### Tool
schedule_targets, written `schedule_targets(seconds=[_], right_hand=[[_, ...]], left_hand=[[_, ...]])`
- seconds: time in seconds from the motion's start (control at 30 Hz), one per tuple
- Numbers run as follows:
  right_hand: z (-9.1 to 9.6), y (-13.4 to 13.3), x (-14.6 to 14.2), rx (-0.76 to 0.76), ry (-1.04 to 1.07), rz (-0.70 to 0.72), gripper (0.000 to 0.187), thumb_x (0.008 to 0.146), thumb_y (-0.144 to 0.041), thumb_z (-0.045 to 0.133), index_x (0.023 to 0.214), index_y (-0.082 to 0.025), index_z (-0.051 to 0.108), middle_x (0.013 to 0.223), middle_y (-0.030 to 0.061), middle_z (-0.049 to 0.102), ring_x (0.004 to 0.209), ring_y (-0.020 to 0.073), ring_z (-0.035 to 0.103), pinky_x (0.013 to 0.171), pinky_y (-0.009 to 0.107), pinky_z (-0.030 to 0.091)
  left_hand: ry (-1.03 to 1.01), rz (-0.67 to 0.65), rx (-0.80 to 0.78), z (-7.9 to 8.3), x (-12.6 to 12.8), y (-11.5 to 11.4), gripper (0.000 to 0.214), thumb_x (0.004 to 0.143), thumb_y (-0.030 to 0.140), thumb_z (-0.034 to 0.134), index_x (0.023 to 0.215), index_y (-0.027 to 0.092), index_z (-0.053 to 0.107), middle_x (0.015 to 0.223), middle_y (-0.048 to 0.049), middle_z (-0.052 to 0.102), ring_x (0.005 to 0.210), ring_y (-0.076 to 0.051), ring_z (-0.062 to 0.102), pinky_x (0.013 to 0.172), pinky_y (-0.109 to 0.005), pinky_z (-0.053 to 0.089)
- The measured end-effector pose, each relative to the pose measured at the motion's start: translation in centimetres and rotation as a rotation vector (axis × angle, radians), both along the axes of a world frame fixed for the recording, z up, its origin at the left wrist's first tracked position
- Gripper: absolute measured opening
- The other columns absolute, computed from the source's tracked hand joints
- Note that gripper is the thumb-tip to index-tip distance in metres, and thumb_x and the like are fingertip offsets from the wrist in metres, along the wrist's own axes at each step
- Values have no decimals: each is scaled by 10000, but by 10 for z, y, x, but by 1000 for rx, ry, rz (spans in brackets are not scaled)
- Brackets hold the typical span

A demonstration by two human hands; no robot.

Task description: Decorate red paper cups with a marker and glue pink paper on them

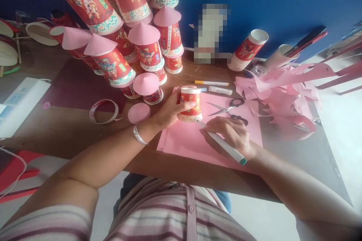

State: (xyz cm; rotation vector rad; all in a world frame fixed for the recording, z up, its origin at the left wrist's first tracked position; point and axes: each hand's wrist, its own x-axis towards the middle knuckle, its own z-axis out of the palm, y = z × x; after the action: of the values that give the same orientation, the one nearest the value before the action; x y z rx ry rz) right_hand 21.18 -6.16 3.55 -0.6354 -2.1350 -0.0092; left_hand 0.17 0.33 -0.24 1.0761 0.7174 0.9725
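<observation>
My left hand [173,107] grips a red printed paper cup [194,98] over pink paper sheets [186,141]. Just right of it, my right hand [233,134] holds a white green-ended marker [222,144], slanting leftward, its tip at the cup's patterned lower edge.

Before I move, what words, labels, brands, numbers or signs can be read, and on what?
None can be read with certainty.
Red-and-white paper cup in the left hand: gold characters, too small.
Stacked red paper cups with pink cones: print too small.
Pale cylindrical tube: print blurred.
</observation>
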Motion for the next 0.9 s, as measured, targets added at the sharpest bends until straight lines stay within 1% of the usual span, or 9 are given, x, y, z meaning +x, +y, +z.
schedule_targets(seconds=[0.1,0.23,0.4,0.5,0.63,0.73,0.9], right_hand=[[0,0,-1,-9,3,-12,226,966,-37,721,1050,-212,605,722,-12,704,564,141,683,515,241,551],[-1,1,-1,-1,10,1,233,956,-25,733,1065,-201,626,722,-8,708,571,142,685,529,241,560],[-5,1,2,5,10,-19,183,964,-67,743,1064,-193,657,759,-12,720,622,141,714,561,235,578],[-9,1,3,10,13,-35,217,946,-68,760,1091,-205,675,774,-19,734,654,151,731,588,247,599],[-11,2,5,2,7,-45,191,956,-74,751,1074,-199,668,824,2,759,662,152,736,597,256,611],[-12,2,5,0,4,-51,179,968,-81,734,1062,-215,660,808,-14,755,651,147,733,590,253,610],[-11,3,4,-4,13,-43,222,939,-67,750,1071,-224,665,796,-26,751,646,150,736,586,247,603]], left_hand=[[-29,-20,-60,4,0,-1,520,787,413,859,1230,209,677,1074,-58,648,1003,-223,636,917,-382,552],[-61,-33,-67,6,1,-1,490,768,390,874,1186,209,692,1121,-64,639,1049,-237,643,900,-377,548],[-56,-41,-80,3,1,-1,537,770,402,874,1234,216,678,1158,-70,638,1055,-244,654,891,-385,548],[-39,-29,-75,0,0,0,582,750,413,886,1255,216,674,1152,-69,634,1019,-223,640,872,-367,544],[-4,-20,-57,-2,-1,0,589,763,400,880,1285,228,668,1125,-58,635,991,-203,633,899,-365,542],[-16,-29,-46,0,-1,0,572,777,385,870,1290,234,667,1102,-50,643,984,-202,636,919,-374,545],[-37,-39,-42,0,-1,0,553,780,374,862,1281,237,673,1093,-48,650,995,-208,640,970,-401,542]])
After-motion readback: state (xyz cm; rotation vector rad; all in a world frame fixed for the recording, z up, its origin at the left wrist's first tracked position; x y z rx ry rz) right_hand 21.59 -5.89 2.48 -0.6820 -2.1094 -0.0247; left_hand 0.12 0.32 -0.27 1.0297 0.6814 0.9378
